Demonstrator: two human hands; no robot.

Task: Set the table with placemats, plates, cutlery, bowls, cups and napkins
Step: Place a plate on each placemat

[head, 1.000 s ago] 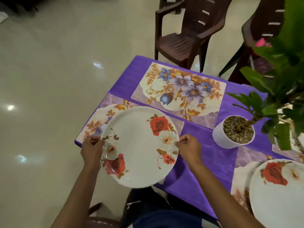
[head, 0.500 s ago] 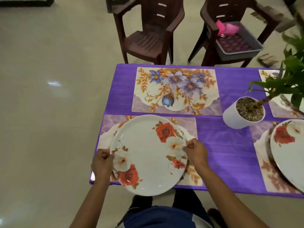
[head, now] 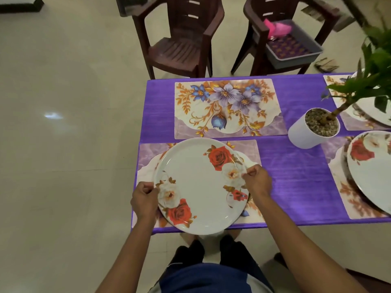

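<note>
A table [head: 296, 172] with a purple cloth fills the middle. Two brown chairs [head: 179, 39] stand at its far side, and the right one holds a grey tray [head: 296, 49] with something pink in it. Four flowery mats lie on the cloth. The far mat [head: 228, 108] is bare. The near mat [head: 249, 153] has a big white plate [head: 201, 187] with red roses over it, and the plate's near edge sticks out past the table edge. A second plate [head: 372, 172] sits on the mat at the right. A white pot [head: 304, 136] with a green plant [head: 376, 66] stands between the mats. The left hand [head: 145, 199] pinches the plate's left rim with curled fingers. The right hand [head: 257, 180] pinches the right rim the same way.
</note>
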